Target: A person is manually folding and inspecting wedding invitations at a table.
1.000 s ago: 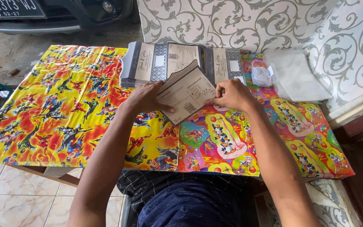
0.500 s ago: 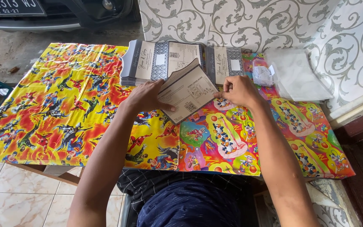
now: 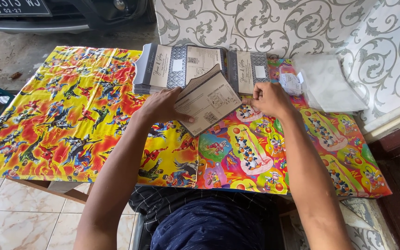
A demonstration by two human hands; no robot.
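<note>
Since the earlier frames, right hand (image 3: 268, 98) has drawn back a little from the card's far corner and now sits pinched, fingertips together just off the card's right edge; whether anything small lies between the fingers I cannot tell. Left hand (image 3: 163, 105) unchanged in place: thumb laid across the near face of the folded tan card (image 3: 209, 99), fingers behind it, so the card is grasped and held tilted, its fold uppermost and its lower corner near the cloth. Judged reason for the tilt: it turns the printed face toward me and keeps the open edge toward the right hand. Nearest to me, my lap in dark blue cloth at the table's front edge. Under the card, the table cover, in two parts: a yellow-red sheet with comic figures (image 3: 61, 120) on the left, a multicoloured cartoon sheet (image 3: 255, 157) on the right, meeting about below the card. Just beyond the left hand, a stack of like cards with grey patterned bands (image 3: 177, 67), squared up and within reach. Beside it, to the right, a second, smaller stack (image 3: 248, 69). Farther right, clear plastic sleeves (image 3: 327, 83) lie flat in a loose pile, a crumpled clear bag (image 3: 291, 83) at their near-left edge; contents of either not discernible. Behind all, a wall covering with grey scrollwork (image 3: 274, 23). Far left, a vehicle bumper (image 3: 61, 14) above bare floor.
</note>
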